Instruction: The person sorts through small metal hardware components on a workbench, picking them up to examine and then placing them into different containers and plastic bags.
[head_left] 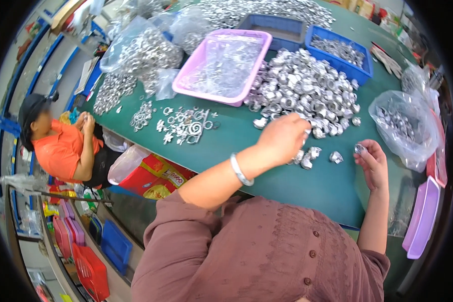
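My left hand reaches over the green table to the near edge of a big heap of small shiny metal parts; its fingers are curled among the loose pieces and hidden from me. A silver bangle sits on that wrist. My right hand is raised beside it, pinching one small metal part at the fingertips. A few loose parts lie on the table between both hands.
A pink tray holding clear bags, blue bins of parts and a plastic bag of parts stand around. Small rings lie scattered left. A person in an orange shirt sits at the table's left end. Red and pink crates stack below.
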Available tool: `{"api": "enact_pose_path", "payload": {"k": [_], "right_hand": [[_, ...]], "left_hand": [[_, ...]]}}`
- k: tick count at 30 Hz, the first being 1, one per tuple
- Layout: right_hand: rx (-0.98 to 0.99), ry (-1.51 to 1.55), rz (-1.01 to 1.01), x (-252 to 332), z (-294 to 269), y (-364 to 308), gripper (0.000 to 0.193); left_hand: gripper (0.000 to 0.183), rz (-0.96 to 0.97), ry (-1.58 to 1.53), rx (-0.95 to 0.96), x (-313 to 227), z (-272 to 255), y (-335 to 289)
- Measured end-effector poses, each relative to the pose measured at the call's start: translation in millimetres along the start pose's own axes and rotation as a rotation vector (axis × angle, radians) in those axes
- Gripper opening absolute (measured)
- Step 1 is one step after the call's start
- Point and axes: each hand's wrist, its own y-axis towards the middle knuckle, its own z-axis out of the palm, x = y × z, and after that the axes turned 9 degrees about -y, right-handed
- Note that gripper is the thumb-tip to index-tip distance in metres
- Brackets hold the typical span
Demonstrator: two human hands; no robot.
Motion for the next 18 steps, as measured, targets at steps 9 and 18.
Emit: {"api": "enact_pose_path", "payload": {"k": [9, 18], "right_hand": [[0.083, 0.131, -0.01, 3, 6, -4, 0.033], [0.085, 0.116, 0.038, 8, 14, -25, 0.03]], "left_hand": [[0.022, -0.123, -0.013, 0.007, 3, -2, -12], [0.034, 0.054, 0.327, 0.305, -29, 35, 11]]}}
